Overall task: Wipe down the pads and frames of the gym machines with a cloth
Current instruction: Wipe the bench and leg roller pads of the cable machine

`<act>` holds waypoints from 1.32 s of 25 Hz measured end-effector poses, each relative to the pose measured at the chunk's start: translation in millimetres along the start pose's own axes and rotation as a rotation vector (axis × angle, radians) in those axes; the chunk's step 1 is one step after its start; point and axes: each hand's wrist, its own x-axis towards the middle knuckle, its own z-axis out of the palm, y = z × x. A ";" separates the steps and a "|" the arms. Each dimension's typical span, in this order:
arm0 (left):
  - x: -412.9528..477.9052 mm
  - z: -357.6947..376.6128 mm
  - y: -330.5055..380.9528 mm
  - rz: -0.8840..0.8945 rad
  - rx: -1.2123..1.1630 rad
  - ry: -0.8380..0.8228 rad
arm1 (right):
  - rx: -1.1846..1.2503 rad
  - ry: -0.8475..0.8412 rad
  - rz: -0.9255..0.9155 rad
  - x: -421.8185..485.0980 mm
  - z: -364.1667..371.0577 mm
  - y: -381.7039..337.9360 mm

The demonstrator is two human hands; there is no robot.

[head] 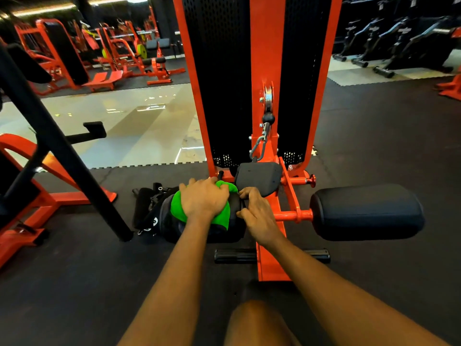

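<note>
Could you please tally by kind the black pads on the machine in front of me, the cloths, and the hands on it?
roller pads: 2 (left roller pad, right roller pad)
flat pad: 1
green cloth: 1
hands: 2 (left hand, right hand)
Total: 6
</note>
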 end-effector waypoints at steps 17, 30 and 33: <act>-90.3 -21.3 -20.8 0.059 -0.462 0.196 | 0.151 -0.281 0.223 -4.9 -33.1 -24.8; -150.7 -86.5 1.4 0.423 -1.131 -0.108 | 0.079 -0.041 0.002 -55.8 -137.0 -97.3; -156.4 -96.6 15.1 0.549 -1.110 -0.158 | -0.024 0.067 -0.030 -66.7 -157.9 -98.9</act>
